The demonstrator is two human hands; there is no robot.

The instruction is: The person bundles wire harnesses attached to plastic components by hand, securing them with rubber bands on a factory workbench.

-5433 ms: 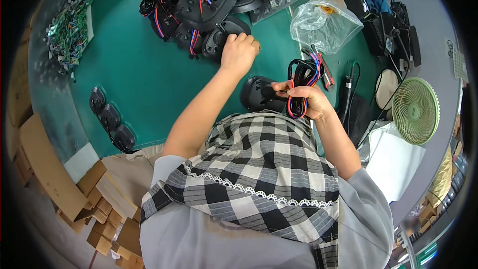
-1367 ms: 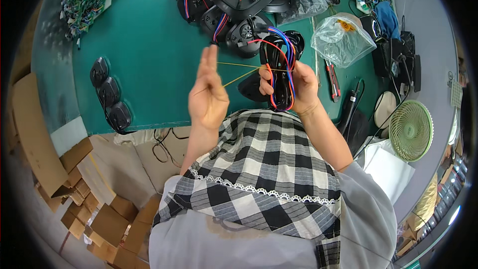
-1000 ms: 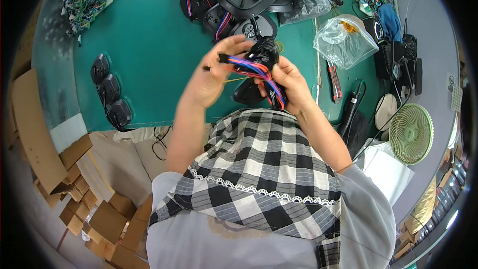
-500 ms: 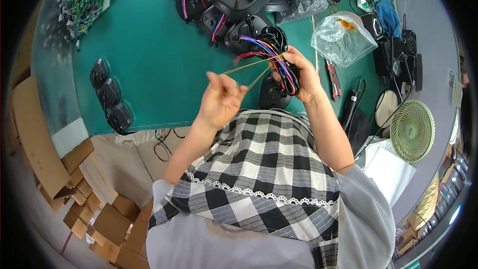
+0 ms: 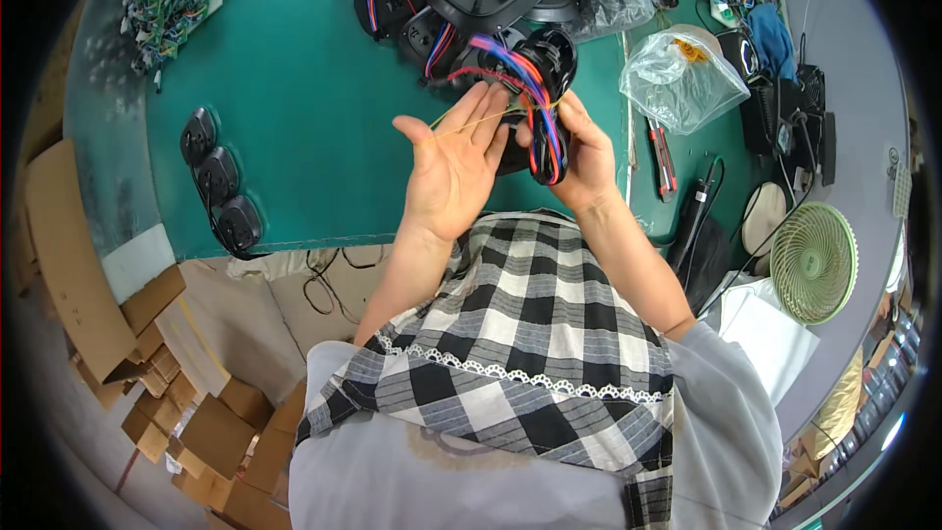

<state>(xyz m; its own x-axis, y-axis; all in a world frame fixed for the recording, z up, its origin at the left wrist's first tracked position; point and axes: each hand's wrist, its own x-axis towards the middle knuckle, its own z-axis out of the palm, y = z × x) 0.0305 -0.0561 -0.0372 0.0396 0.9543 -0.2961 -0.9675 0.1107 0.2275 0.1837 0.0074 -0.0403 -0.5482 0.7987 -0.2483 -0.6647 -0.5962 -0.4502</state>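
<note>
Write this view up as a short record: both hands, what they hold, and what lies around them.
left hand: open, palm up
right hand: gripping the wire bundle
rubber band: yellow, stretched from the left thumb to the wire bundle
beyond the hands: piled black covers with colored wires
table, left: three small black discs in a row; heaped circuit boards
table, right: clear plastic bag, red-and-black cutter, green fan

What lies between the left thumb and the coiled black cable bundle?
A thin yellow band runs from the left hand to the cable bundle, in the head view.
</note>
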